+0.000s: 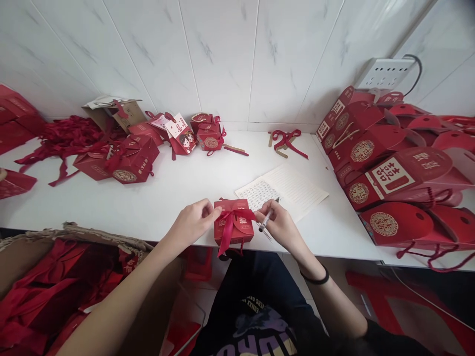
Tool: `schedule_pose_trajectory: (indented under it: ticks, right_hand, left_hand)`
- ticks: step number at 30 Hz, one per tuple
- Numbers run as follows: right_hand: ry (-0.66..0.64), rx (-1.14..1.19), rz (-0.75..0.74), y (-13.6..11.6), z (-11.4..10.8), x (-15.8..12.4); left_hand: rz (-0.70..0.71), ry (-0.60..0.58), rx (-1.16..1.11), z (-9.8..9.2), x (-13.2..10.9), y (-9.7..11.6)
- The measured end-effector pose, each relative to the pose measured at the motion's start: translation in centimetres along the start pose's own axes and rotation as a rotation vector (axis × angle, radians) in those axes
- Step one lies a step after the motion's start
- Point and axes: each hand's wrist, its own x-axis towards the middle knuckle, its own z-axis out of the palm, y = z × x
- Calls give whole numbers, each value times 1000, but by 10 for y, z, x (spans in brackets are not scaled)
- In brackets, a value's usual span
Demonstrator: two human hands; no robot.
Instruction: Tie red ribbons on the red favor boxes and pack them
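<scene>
A small red gift box (pixel 237 230) stands at the near edge of the white table (pixel 178 188), tied with a red ribbon bow (pixel 232 217). My left hand (pixel 193 222) pinches the left loop of the bow, fingers closed on the ribbon. My right hand (pixel 280 225) pinches the right end of the ribbon and also holds a pen (pixel 267 218) between its fingers. A black band circles my right wrist.
A lined sheet of paper (pixel 293 190) lies behind the box. Flat red boxes (pixel 393 173) are stacked at the right, finished boxes (pixel 129 160) and loose ribbons (pixel 63 136) at the back left. A cardboard carton (pixel 55 277) of red ribbons stands below left. A power strip (pixel 386 73) hangs on the wall.
</scene>
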Motion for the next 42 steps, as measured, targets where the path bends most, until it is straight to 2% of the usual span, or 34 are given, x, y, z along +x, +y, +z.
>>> schedule_pose_trajectory:
  ticks: [2,4,8,11,15,21,28,31,33,36,38,40,42]
  right_hand:
    - [-38,103,-10,-1,3,4]
    - [-48,191,-20,-3,5,7]
    - [-8,281,-18,-7,7,16]
    - [-32,389,-26,-11,10,22]
    - [-80,485,-60,-20,14,26]
    - [-116,416,-74,-30,15,27]
    - [-154,425,-48,-27,12,34]
    - [-178,467,-76,-27,10,37]
    - [-188,416,-112,-27,6,37]
    - [-158,288,-167,-25,-2,35]
    - [-119,305,-180,-20,-6,32]
    - [-57,318,-159,-16,-8,27]
    - [6,203,-123,-13,-7,21]
  left_hand:
    - [-26,-27,13,2,-1,-1]
    - [41,41,6,5,-1,-1]
    - [434,166,27,16,3,-1]
    - [581,149,67,23,6,0]
    - [600,103,48,27,7,-1]
    - [606,52,48,26,7,-5]
    - [672,31,83,27,9,-5]
    - [666,20,57,27,9,-5]
    - [653,20,19,27,9,-4]
    - [631,26,-31,27,9,-4]
    - [629,33,-45,28,9,-4]
    - [640,39,-40,28,10,-4]
    - [652,39,-22,28,10,-5]
